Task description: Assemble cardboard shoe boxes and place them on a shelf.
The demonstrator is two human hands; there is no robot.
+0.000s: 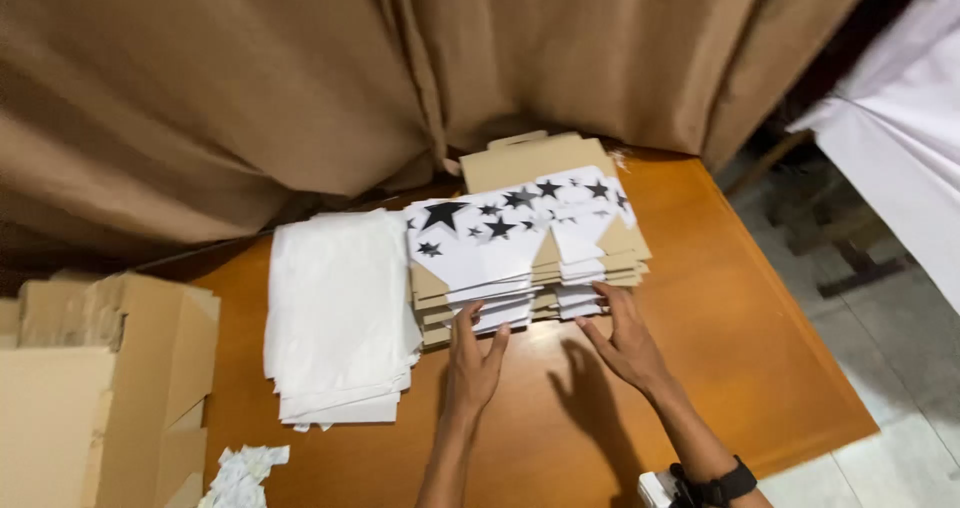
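Star-printed flat box stack (525, 248): white, black stars, tan cardboard edges.

Left hand (474, 356) and right hand (624, 336) forward, side by side, palms down, fingers spread.

Open tabletop (740, 368) lies before and right of the stack of flat star-printed boxes (525, 243); white sheets (335, 318) flank its left (just beside it), curtain (300, 88) closes the rear, cardboard box (110, 378) blocks far left.
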